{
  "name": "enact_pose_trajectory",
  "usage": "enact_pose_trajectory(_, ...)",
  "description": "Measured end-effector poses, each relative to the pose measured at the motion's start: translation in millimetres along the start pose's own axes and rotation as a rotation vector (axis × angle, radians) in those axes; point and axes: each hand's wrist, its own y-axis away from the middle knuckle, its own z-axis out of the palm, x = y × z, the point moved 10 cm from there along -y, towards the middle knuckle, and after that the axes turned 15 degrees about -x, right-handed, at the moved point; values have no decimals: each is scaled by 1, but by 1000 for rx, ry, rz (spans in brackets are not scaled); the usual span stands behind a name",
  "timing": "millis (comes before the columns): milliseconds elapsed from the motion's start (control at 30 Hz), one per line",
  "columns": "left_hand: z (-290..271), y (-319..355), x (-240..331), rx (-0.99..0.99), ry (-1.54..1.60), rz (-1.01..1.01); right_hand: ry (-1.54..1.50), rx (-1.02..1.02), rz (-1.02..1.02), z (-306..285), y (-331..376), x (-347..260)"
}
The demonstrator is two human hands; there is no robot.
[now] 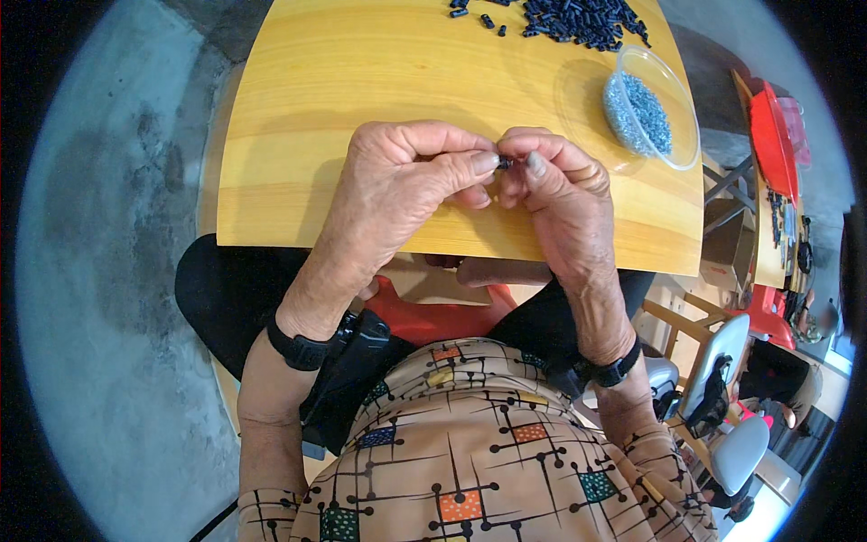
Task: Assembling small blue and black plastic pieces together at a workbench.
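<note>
Over the front part of the wooden table (316, 81), my two hands meet fingertip to fingertip. My left hand (406, 172) pinches a small black cylindrical piece (504, 163) between thumb and forefinger. Against its other end, my right hand (560, 181) has thumb and fingers closed; whatever they grip is too small to make out. Beyond the right hand stands a clear round plastic bowl (688, 149) holding many tiny blue-grey pieces (646, 113). At the table's far side lies a pile of small black cylindrical pieces (582, 20), a few scattered to its left.
A grey wall (108, 181) runs along the left. To the right are another table with a red tray (774, 144), a cardboard box (728, 248) and grey chairs (718, 361). A person in dark clothes (777, 375) shows at the far right.
</note>
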Motion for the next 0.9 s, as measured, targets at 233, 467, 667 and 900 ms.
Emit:
enact_pose_trajectory(233,4,1,10,4,-90,57,-106,-33,20,4,-1,6)
enact_pose_trajectory(467,8,3,10,-14,-42,71,-227,-107,63,12,-3,12)
enact_pose_trajectory(667,7,3,15,36,-110,145,-154,-103,67,14,-4,12)
enact_pose_trajectory(900,4,-1,9,11,52,93,-380,-184,23,16,-2,14)
